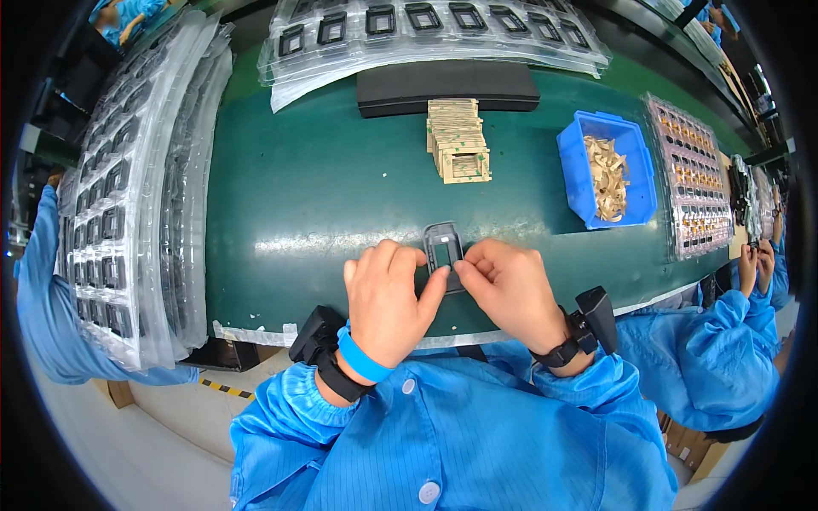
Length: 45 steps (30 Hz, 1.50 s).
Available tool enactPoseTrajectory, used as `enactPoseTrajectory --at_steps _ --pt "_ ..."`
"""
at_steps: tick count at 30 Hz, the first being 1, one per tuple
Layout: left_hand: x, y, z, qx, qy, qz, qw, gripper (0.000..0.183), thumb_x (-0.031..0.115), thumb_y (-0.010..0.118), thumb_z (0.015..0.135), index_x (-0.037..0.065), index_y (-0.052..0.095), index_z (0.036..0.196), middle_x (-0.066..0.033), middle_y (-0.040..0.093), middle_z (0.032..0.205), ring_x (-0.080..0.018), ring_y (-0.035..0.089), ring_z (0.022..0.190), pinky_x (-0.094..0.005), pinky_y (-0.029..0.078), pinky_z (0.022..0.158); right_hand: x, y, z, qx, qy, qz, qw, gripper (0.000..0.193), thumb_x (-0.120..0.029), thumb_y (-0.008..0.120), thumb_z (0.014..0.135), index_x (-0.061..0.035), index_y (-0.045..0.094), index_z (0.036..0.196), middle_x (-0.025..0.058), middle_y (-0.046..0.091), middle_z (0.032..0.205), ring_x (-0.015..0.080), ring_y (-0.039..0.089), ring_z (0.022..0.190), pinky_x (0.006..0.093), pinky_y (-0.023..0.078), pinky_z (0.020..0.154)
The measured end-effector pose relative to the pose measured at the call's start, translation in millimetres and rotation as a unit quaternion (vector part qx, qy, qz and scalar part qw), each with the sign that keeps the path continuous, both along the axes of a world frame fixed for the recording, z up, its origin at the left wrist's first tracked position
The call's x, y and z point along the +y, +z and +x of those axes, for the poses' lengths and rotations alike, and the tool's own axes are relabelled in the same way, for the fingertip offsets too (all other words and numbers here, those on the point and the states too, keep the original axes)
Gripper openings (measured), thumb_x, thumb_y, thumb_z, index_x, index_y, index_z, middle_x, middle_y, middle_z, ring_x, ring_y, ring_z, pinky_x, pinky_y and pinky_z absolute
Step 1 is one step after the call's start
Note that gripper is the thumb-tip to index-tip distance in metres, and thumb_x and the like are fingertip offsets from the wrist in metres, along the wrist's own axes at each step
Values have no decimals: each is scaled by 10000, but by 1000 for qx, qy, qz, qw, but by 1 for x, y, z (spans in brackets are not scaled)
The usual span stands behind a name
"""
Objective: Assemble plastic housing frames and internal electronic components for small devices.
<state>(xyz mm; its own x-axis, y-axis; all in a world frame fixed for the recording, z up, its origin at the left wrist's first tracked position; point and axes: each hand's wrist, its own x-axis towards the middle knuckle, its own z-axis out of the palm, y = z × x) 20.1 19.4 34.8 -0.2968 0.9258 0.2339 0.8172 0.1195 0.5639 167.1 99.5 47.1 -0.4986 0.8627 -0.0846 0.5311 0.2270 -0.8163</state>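
A small grey plastic frame with a rectangular opening lies low on the green table in front of me. My left hand has its left side between thumb and fingers, the thumb tip over the lower part of the frame. Fingers curled, my right hand pinches at its right edge; whether a small piece is between those fingertips I cannot make out. Farther off, a fanned stack of tan rectangular adhesive gaskets with green marks leans against a long black block.
Right of the stack stands a blue bin of tan scraps. Beyond it lies a tray of orange-and-black parts. Stacked clear trays of black frames rise at the left and far edge. Blue-sleeved co-workers work on both sides.
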Motion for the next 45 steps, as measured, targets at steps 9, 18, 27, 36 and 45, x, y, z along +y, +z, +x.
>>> enactPoseTrajectory --at_steps 9,18,27,36,45 --pt "2 -11 -7 5 -20 40 999 336 110 719 813 59 663 1141 -72 644 1014 -265 571 955 -372 368 862 7 3 5 -3 46 179 983 109 -104 710 840 -55 705 938 111 604 778 295 631 668 392 503 590" --pt "-12 -9 -11 -87 -50 36 994 817 136 826 712 60 442 1429 -78 644 1118 -296 506 1085 -425 321 961 7 -8 7 -14 135 245 960 313 -77 756 790 -95 720 1100 70 473 833 234 546 700 363 491 605" --pt "-12 -13 -12 -41 -65 57 995 507 119 865 648 42 634 1093 -87 636 1016 -319 528 1034 -424 415 926 3 -13 8 10 127 256 958 249 -95 765 786 -84 727 1032 73 484 839 248 549 716 367 480 604" --pt "-11 -14 -4 -22 -83 96 992 427 156 882 593 36 674 946 -82 596 909 -307 540 932 -414 437 843 -1 -12 -12 5 -21 197 980 150 -145 740 801 -63 635 869 95 523 860 283 601 711 403 488 593" --pt "-13 -12 7 11 -67 89 994 438 196 886 582 41 681 937 -65 587 903 -284 544 934 -399 405 843 -3 -5 -13 -60 -45 190 979 137 -150 736 785 -45 657 825 102 540 876 304 620 707 425 517 600"
